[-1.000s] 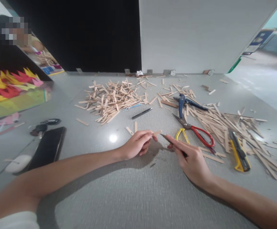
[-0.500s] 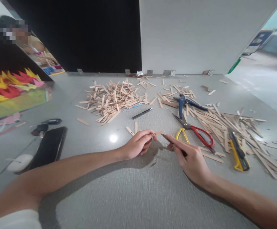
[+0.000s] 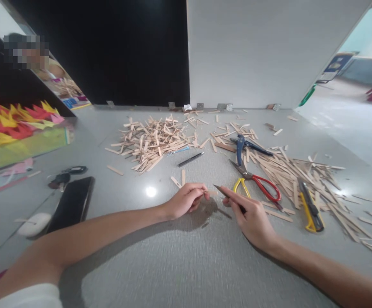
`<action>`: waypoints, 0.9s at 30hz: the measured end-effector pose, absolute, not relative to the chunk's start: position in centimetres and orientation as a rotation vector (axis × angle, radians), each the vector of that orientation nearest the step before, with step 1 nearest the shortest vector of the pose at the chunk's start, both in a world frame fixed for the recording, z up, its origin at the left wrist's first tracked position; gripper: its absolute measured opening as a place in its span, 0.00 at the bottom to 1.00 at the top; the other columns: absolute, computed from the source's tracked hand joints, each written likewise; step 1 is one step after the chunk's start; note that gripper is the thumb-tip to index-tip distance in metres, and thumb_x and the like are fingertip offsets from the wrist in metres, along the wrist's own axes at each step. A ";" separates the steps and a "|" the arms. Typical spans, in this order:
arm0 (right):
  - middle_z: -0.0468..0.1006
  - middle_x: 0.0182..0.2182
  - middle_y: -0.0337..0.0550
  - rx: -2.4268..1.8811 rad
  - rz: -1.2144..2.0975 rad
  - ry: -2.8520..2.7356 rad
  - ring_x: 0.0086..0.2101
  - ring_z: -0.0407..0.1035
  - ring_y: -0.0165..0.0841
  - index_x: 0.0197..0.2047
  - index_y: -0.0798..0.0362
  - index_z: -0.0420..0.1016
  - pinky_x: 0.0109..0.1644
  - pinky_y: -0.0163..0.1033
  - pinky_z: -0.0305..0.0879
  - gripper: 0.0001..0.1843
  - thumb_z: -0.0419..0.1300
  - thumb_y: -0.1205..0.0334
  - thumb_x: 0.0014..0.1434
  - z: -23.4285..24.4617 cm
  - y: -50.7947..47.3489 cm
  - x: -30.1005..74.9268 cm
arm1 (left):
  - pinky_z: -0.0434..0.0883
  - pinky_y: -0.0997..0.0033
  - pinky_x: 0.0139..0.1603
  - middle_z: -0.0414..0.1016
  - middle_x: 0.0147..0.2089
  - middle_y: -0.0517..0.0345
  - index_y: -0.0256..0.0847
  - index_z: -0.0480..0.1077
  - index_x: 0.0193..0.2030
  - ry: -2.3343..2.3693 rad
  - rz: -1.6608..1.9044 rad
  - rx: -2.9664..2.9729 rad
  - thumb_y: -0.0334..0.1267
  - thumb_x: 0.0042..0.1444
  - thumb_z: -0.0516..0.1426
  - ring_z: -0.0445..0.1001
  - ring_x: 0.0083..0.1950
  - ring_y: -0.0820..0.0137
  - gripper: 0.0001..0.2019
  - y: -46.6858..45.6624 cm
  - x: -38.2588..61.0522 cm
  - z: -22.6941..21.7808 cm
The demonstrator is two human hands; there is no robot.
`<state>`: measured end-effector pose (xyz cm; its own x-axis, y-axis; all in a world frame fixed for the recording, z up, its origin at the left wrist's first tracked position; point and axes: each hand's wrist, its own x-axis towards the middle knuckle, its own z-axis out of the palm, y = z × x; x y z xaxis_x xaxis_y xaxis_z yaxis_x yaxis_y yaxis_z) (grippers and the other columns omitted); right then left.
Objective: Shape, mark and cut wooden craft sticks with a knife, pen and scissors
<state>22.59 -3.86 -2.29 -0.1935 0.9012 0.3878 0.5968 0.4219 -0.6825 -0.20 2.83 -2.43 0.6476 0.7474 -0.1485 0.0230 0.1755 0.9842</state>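
Note:
My left hand point(image 3: 186, 199) pinches a short piece of wooden craft stick point(image 3: 211, 193) just above the grey table point(image 3: 179, 265). My right hand point(image 3: 253, 216) grips a thin dark blade tool point(image 3: 227, 197) like a pen, its tip pointing at the stick piece, a finger's width from it. Both hands are closed around what they hold, near the middle of the table.
Cut stick pieces lie in a pile point(image 3: 154, 139) at the back and long sticks point(image 3: 304, 175) to the right. Red-and-yellow scissors point(image 3: 256, 182), blue pliers point(image 3: 242, 145), a yellow utility knife point(image 3: 309, 203), a black pen point(image 3: 190, 159), a phone point(image 3: 72, 203) and a white mouse point(image 3: 33, 224) lie around. Another person sits far left.
The stick piece and blade tip have come a little closer together. The camera has tilted slightly, shifting the table lower in view.

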 end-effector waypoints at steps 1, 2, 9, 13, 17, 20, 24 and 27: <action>0.89 0.35 0.45 -1.277 0.503 -1.897 0.34 0.85 0.30 0.62 0.56 0.83 0.42 0.31 0.79 0.24 0.51 0.67 0.71 -2.4 -3.8 22.6 | 0.55 0.78 0.21 0.54 0.18 0.71 0.41 0.68 0.31 0.740 0.584 1.313 0.47 0.61 0.54 0.52 0.19 0.75 0.12 2.8 -0.2 -2.5; 0.89 0.35 0.45 -1.283 0.505 -1.894 0.34 0.85 0.31 0.62 0.56 0.83 0.42 0.32 0.80 0.24 0.51 0.66 0.71 -2.5 -3.7 22.5 | 0.56 0.78 0.21 0.54 0.18 0.71 0.42 0.68 0.30 0.740 0.590 1.309 0.47 0.60 0.55 0.52 0.19 0.75 0.12 2.9 -0.1 -2.6; 0.89 0.35 0.45 -1.298 0.516 -1.886 0.36 0.85 0.33 0.62 0.53 0.84 0.43 0.35 0.80 0.25 0.51 0.66 0.70 -2.8 -3.4 22.7 | 0.55 0.77 0.20 0.52 0.17 0.71 0.43 0.65 0.28 0.724 0.630 1.299 0.43 0.54 0.54 0.51 0.18 0.76 0.08 3.3 0.5 -3.0; 0.89 0.35 0.45 -1.307 0.530 -1.880 0.36 0.85 0.33 0.62 0.54 0.84 0.44 0.35 0.79 0.25 0.51 0.65 0.70 -2.9 -3.2 22.9 | 0.54 0.77 0.20 0.51 0.19 0.70 0.42 0.66 0.29 0.733 0.631 1.292 0.44 0.54 0.54 0.50 0.19 0.75 0.09 3.6 0.8 -3.1; 0.86 0.31 0.43 -1.357 0.517 -1.862 0.31 0.82 0.32 0.61 0.55 0.83 0.41 0.34 0.78 0.24 0.51 0.62 0.71 -2.9 -3.0 22.9 | 0.52 0.77 0.19 0.51 0.19 0.71 0.42 0.68 0.30 0.745 0.619 1.312 0.47 0.55 0.55 0.49 0.20 0.75 0.11 3.6 1.0 -3.1; 0.83 0.27 0.42 -1.410 0.461 -1.824 0.26 0.77 0.33 0.58 0.58 0.83 0.36 0.35 0.75 0.23 0.53 0.58 0.69 -2.8 -3.0 22.6 | 0.50 0.76 0.19 0.51 0.19 0.72 0.42 0.68 0.32 0.744 0.617 1.324 0.50 0.56 0.55 0.48 0.19 0.75 0.13 3.6 1.0 -3.3; 0.77 0.22 0.38 -1.456 0.465 -1.785 0.21 0.70 0.33 0.48 0.56 0.82 0.29 0.35 0.69 0.17 0.57 0.56 0.65 -2.7 -3.1 22.3 | 0.50 0.76 0.19 0.50 0.18 0.72 0.41 0.69 0.33 0.734 0.596 1.330 0.48 0.57 0.53 0.48 0.18 0.75 0.13 3.6 1.0 -3.5; 0.75 0.21 0.37 -1.447 0.555 -1.776 0.21 0.69 0.33 0.42 0.53 0.81 0.28 0.35 0.66 0.13 0.58 0.55 0.65 -2.4 -2.9 22.3 | 0.51 0.77 0.19 0.51 0.19 0.73 0.41 0.68 0.36 0.743 0.592 1.320 0.47 0.59 0.54 0.48 0.19 0.76 0.11 3.4 1.0 -3.6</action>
